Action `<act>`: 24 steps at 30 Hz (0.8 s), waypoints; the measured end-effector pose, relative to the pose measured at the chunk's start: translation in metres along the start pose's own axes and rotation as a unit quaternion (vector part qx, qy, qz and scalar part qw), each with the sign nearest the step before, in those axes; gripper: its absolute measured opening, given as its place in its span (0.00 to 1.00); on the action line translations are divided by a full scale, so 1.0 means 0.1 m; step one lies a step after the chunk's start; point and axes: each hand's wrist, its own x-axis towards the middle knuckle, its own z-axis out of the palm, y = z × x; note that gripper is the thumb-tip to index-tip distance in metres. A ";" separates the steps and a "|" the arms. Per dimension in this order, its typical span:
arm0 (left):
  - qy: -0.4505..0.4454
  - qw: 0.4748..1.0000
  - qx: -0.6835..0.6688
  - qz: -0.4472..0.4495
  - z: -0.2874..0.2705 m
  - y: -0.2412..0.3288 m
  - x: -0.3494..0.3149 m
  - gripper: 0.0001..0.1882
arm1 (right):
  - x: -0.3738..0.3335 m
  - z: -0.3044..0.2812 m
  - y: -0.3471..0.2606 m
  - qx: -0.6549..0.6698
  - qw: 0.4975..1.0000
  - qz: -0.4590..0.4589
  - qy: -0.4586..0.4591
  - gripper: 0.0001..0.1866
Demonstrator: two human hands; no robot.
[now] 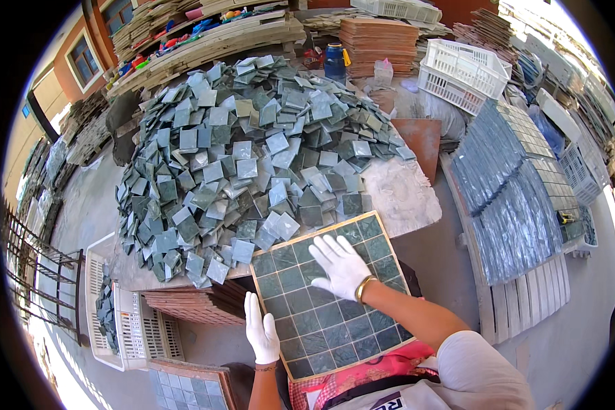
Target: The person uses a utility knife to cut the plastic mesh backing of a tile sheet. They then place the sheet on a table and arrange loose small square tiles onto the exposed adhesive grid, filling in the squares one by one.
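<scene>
A framed board of square green stone tiles (321,318) rests tilted against my lap, its far edge by the table. Its tiles lie in a grid with pale gaps and a thin light-coloured rim. My right hand (339,266), in a white glove with a gold bangle at the wrist, lies flat on the upper tiles, fingers spread. Alongside the board's left edge is my left hand (262,333), also gloved, its fingers stretched upward; whether it presses on the rim I cannot tell. Just beyond the board, a big heap of loose green tiles (246,150) covers the table.
White powder lies on the table's right corner (403,195). To the right, stacked tile sheets (509,205) stand on a pallet. A white crate (137,321) with tiles sits at lower left, near another tiled board (191,389). A dark blue jug (335,63) stands behind the heap.
</scene>
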 end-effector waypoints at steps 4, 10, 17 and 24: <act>-0.104 0.965 0.212 0.111 -0.08 0.24 -0.06 0.35 | -0.31 -0.31 0.75 -0.012 0.993 0.117 0.012 0.41; -0.129 0.925 0.327 0.143 0.33 0.42 0.50 0.37 | -0.87 -0.27 0.45 -0.045 0.987 0.155 0.004 0.43; -0.112 0.928 0.330 0.131 0.64 0.50 0.73 0.38 | -1.04 -0.34 0.39 0.043 0.996 0.082 0.018 0.36; -0.137 0.929 0.317 0.133 0.61 0.53 0.56 0.37 | -1.08 -0.65 0.90 0.225 0.961 0.101 0.129 0.21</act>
